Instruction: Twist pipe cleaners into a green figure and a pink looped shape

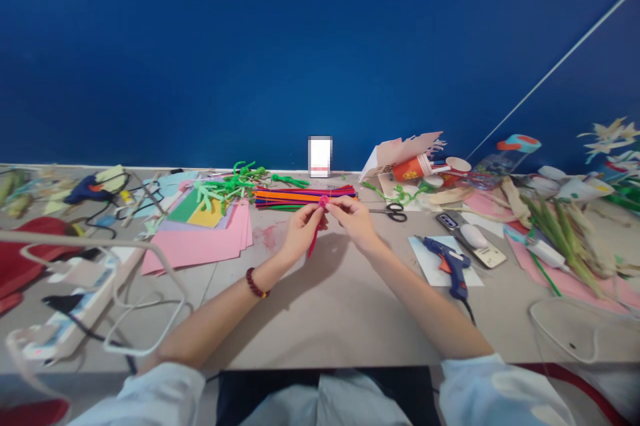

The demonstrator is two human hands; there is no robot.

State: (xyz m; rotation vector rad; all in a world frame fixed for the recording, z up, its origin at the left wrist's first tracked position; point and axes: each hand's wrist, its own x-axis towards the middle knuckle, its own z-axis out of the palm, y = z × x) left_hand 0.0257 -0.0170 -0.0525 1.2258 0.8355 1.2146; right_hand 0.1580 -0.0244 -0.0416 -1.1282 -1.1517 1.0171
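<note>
Both of my hands meet over the middle of the table, in front of a bundle of pipe cleaners. Between the fingertips is a pink-red pipe cleaner (313,243), its upper end curled into a small loop and its loose tail hanging down. My left hand (301,229) pinches it from the left, a dark red bracelet (256,283) on that wrist. From the right, my right hand (354,221) pinches the curled end with thumb and forefinger. Just behind the fingers lies the bundle of coloured pipe cleaners (285,198), partly covered by them. Black-handled scissors (397,213) lie beside my right hand.
A blue glue gun (447,263) rests on light paper, right, near a phone (493,257). Pink paper sheets (195,246) and green pipe-cleaner pieces (235,179) lie left. A power strip (83,313) with looping cables is at far left. Paper cups (413,168) stand back right.
</note>
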